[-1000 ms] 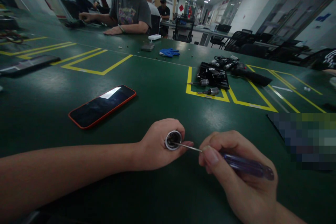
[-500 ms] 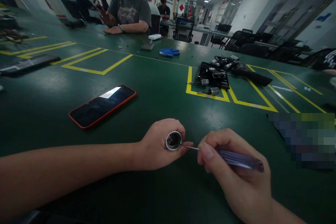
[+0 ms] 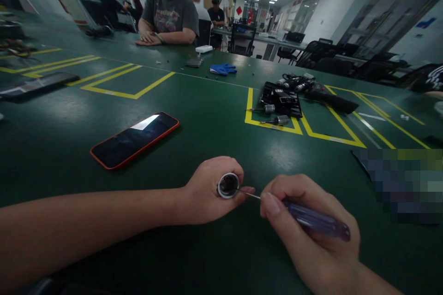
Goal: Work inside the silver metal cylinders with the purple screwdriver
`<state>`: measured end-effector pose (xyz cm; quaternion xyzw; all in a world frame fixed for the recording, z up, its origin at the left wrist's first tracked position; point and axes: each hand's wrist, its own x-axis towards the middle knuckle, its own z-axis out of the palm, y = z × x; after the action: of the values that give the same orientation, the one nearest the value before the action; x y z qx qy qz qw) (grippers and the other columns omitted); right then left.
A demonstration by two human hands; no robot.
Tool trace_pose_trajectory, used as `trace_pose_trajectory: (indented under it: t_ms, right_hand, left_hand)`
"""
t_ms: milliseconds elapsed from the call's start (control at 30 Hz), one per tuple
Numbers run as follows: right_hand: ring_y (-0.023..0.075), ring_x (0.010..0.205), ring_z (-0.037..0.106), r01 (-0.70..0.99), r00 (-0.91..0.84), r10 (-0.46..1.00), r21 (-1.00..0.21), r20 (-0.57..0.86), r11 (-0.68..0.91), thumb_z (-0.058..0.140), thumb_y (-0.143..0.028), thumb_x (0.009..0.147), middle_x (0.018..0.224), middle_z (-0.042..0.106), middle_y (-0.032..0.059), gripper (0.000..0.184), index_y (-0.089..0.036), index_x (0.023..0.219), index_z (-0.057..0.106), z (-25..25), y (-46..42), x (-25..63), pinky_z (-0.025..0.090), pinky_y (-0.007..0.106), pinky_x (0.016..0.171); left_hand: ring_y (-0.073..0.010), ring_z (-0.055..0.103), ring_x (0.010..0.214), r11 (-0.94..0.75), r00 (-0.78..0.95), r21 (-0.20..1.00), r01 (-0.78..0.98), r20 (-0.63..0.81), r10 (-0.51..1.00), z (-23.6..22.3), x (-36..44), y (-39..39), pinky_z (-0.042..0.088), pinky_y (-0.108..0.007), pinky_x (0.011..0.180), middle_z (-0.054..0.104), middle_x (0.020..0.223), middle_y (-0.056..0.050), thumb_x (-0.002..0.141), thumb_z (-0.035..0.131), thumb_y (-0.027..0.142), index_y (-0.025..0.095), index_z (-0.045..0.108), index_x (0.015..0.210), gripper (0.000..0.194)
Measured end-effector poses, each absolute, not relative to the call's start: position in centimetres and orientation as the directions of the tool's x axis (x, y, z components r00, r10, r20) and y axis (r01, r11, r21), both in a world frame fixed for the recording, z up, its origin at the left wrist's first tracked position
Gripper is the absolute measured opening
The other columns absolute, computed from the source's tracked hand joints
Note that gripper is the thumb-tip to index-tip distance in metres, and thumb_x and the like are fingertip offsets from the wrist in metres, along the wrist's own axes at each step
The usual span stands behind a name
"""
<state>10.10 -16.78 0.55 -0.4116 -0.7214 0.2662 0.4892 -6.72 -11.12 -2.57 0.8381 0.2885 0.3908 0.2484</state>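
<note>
My left hand (image 3: 207,191) is closed around a small round part (image 3: 229,186) with a pale rim and a dark hollow inside, its open end turned up toward me. How far that part extends below is hidden by my fingers. In my right hand (image 3: 308,226) is a screwdriver (image 3: 316,221) with a translucent purple handle, gripped between thumb and fingers. Its thin metal shaft points left, and the tip meets the right edge of the rim, near the left fingertips. Whether the tip reaches inside the hollow I cannot tell.
A phone (image 3: 135,140) in an orange-red case lies left on the green table (image 3: 194,115). Beyond my hands are two screwdriver-like tools (image 3: 277,120), a black tool case (image 3: 281,99) and cables (image 3: 299,82). A blue glove (image 3: 223,69) lies farther back. A person (image 3: 169,20) sits opposite.
The screwdriver's handle end has dipped lower, and my right hand has shifted slightly down with it. My left hand stays put. The person opposite has brought their hands together on the table.
</note>
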Motion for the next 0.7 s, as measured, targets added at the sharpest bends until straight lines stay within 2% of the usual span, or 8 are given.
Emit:
trace_pose_trajectory:
  t_ms: [67, 167, 300, 367, 467, 567, 700]
  right_hand:
    - [0.0075, 0.048, 0.051, 0.325, -0.191, 0.854, -0.790, 0.484, 0.520, 0.055, -0.014, 0.082, 0.058, 0.055, -0.0033, 0.012, -0.019, 0.071, 0.055, 0.51, -16.84, 10.05, 0.039, 0.020, 0.045]
    - [0.0065, 0.044, 0.047, 0.264, -0.108, 0.908, -0.869, 0.404, 0.418, 0.057, -0.019, 0.083, 0.054, 0.055, -0.0040, 0.014, -0.019, 0.069, 0.056, 0.15, -16.67, 9.93, 0.036, 0.018, 0.040]
    - [0.0070, 0.042, 0.048, 0.041, -0.017, 0.978, -0.977, 0.207, 0.207, 0.060, -0.027, 0.082, 0.053, 0.056, -0.0032, 0.017, -0.019, 0.068, 0.056, -0.30, -16.21, 9.74, 0.037, 0.017, 0.037]
    - [0.0071, 0.041, 0.048, -0.064, -0.015, 0.990, -0.988, 0.139, 0.138, 0.061, -0.029, 0.080, 0.052, 0.057, -0.0028, 0.018, -0.018, 0.068, 0.056, -0.37, -16.01, 9.65, 0.037, 0.016, 0.036]
    - [0.0064, 0.040, 0.047, -0.125, -0.025, 0.996, -0.988, 0.091, 0.087, 0.063, -0.030, 0.080, 0.052, 0.057, -0.0029, 0.019, -0.018, 0.067, 0.056, -0.38, -15.89, 9.61, 0.036, 0.015, 0.036]
    - [0.0065, 0.041, 0.047, -0.096, -0.021, 0.991, -0.987, 0.130, 0.127, 0.062, -0.029, 0.081, 0.052, 0.057, -0.0032, 0.017, -0.019, 0.069, 0.056, -0.34, -16.03, 9.69, 0.036, 0.016, 0.037]
    - [0.0077, 0.045, 0.047, 0.082, -0.022, 0.946, -0.943, 0.323, 0.324, 0.058, -0.023, 0.084, 0.057, 0.057, -0.0027, 0.013, -0.020, 0.071, 0.056, -0.14, -16.52, 9.87, 0.035, 0.019, 0.040]
  left_hand:
    - [-0.0087, 0.044, 0.052, -0.713, 0.526, 0.639, 0.287, 0.518, 0.675, -2.61, -6.74, -11.07, 0.035, -0.020, 0.049, 0.048, 0.058, 0.003, 0.077, 0.059, 0.023, 0.015, 0.047, 0.064, 0.019]
    - [-0.0087, 0.045, 0.052, -0.709, 0.528, 0.645, 0.285, 0.511, 0.678, -2.70, -6.81, -11.17, 0.035, -0.020, 0.050, 0.049, 0.058, 0.003, 0.075, 0.061, 0.021, 0.015, 0.048, 0.065, 0.017]
    - [-0.0077, 0.044, 0.052, -0.686, 0.514, 0.657, 0.312, 0.491, 0.703, -2.76, -6.79, -11.42, 0.035, -0.019, 0.049, 0.049, 0.059, 0.004, 0.073, 0.064, 0.018, 0.015, 0.047, 0.064, 0.019]
    - [-0.0074, 0.044, 0.052, -0.682, 0.513, 0.663, 0.309, 0.488, 0.707, -2.78, -6.75, -11.46, 0.035, -0.019, 0.049, 0.049, 0.059, 0.004, 0.074, 0.063, 0.017, 0.015, 0.047, 0.064, 0.019]
    - [-0.0075, 0.045, 0.052, -0.697, 0.523, 0.654, 0.294, 0.501, 0.690, -2.81, -6.75, -11.35, 0.036, -0.019, 0.049, 0.050, 0.060, 0.003, 0.074, 0.063, 0.017, 0.015, 0.048, 0.065, 0.018]
    - [-0.0074, 0.044, 0.051, -0.703, 0.525, 0.644, 0.303, 0.503, 0.687, -2.81, -6.80, -11.24, 0.035, -0.019, 0.049, 0.049, 0.059, 0.004, 0.074, 0.063, 0.018, 0.015, 0.047, 0.065, 0.018]
    - [-0.0082, 0.046, 0.053, -0.687, 0.523, 0.654, 0.317, 0.483, 0.702, -2.70, -6.84, -11.30, 0.036, -0.019, 0.050, 0.050, 0.060, 0.003, 0.074, 0.063, 0.019, 0.015, 0.048, 0.065, 0.017]
